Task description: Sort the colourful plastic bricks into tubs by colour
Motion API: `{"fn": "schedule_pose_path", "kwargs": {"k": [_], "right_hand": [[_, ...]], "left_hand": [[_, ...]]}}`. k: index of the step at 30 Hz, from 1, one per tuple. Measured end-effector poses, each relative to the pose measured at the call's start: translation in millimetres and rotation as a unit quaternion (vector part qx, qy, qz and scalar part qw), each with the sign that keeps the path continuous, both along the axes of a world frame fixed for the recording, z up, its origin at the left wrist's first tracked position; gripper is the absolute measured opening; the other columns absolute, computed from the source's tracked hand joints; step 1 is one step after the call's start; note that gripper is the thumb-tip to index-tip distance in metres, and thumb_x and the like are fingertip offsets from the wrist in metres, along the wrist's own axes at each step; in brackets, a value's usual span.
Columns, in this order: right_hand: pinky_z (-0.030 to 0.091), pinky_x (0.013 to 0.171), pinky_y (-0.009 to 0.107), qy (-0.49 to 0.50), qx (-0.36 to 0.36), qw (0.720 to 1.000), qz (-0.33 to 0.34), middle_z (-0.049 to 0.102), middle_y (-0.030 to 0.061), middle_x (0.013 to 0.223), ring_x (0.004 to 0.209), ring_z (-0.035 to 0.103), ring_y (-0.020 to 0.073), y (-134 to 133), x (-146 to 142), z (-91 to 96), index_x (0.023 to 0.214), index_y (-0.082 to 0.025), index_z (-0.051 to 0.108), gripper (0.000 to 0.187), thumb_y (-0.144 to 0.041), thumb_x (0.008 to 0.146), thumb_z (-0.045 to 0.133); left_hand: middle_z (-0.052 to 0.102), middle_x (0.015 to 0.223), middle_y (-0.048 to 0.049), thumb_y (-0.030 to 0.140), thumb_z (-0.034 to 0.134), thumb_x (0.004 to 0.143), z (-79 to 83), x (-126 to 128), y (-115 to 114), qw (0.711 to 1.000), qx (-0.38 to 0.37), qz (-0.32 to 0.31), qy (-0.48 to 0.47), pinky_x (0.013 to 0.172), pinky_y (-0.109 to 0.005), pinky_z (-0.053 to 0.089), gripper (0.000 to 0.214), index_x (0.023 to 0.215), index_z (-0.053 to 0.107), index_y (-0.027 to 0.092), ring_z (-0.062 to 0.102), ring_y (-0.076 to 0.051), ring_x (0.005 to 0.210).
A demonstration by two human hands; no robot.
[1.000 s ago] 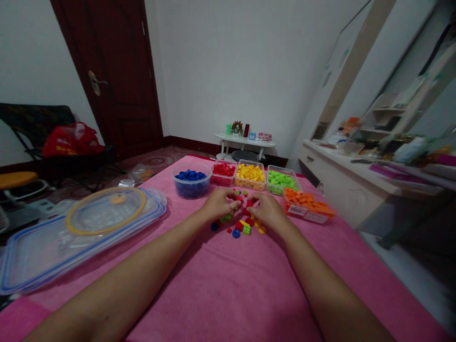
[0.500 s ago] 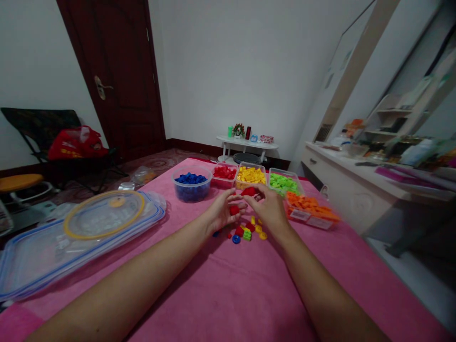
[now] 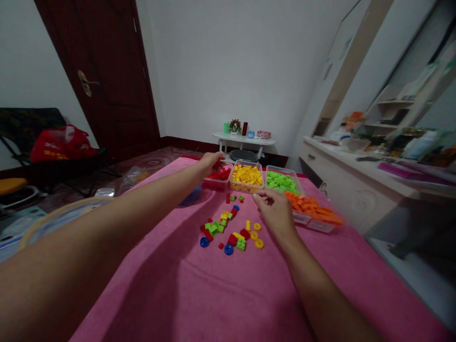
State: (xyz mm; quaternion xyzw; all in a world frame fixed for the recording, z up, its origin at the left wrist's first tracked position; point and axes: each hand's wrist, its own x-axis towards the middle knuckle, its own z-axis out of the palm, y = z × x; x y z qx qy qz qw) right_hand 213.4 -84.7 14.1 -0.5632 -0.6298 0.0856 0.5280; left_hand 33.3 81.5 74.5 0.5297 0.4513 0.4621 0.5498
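Left hand (image 3: 211,163) reaches far, fingers bent down at the clear rectangular plastic box of red pieces (image 3: 213,185); cannot tell if it grips any of the red plastic pieces (image 3: 223,174) or has let go. Right hand (image 3: 276,209) is low over the pink cloth (image 3: 228,294), fingers loosely curled, thumb near index finger; cannot tell if anything is pinched. It is nearest the clear plastic box of yellow pieces (image 3: 262,182) and, to its right, the bright orange plastic pieces (image 3: 310,207). Clear plastic box of lime-green pieces (image 3: 298,186) is just beyond the right hand.

Loose pieces lie on the cloth between the arms: small lime-green plastic blocks (image 3: 213,229) at left, dark blue round wheel (image 3: 202,242) just nearer, second blue wheel (image 3: 225,250) to the right, small red plastic block (image 3: 232,240) beside it, round yellow plastic piece (image 3: 259,244) farther right. Left forearm partly hides the round clear tub of blue pieces (image 3: 191,196).
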Motion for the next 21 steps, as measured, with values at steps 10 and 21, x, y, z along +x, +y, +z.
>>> {"fn": "schedule_pose_path", "kwargs": {"k": [10, 21], "right_hand": [[0.045, 0.065, 0.026, -0.032, -0.042, 0.998, -0.028, 0.068, 0.0039, 0.075, 0.066, 0.06, 0.0161, 9, 9, -31.3, 0.076, -0.017, 0.07, 0.017, -0.026, 0.077, 0.056], [0.046, 0.064, 0.025, -0.059, -0.099, 0.993, -0.006, 0.069, 0.0046, 0.08, 0.069, 0.062, 0.0162, 11, 11, -48.5, 0.077, -0.018, 0.07, 0.016, -0.023, 0.077, 0.054]], "left_hand": [[0.068, 0.092, -0.0096, 0.023, 0.054, 0.08, -44.0, 35, -25, 0.82, 0.386, -0.105, 0.41, 0.083, -0.03, 0.042, 0.021, 0.089, 0.07, 0.013, 0.059, -0.021, 0.088], [0.067, 0.068, -0.0067, -0.001, 0.052, 0.063, -100.3, 32, -53, 0.807, 0.355, -0.188, 0.434, 0.072, -0.028, 0.043, 0.025, 0.068, 0.069, 0.016, 0.059, -0.019, 0.069]]}}
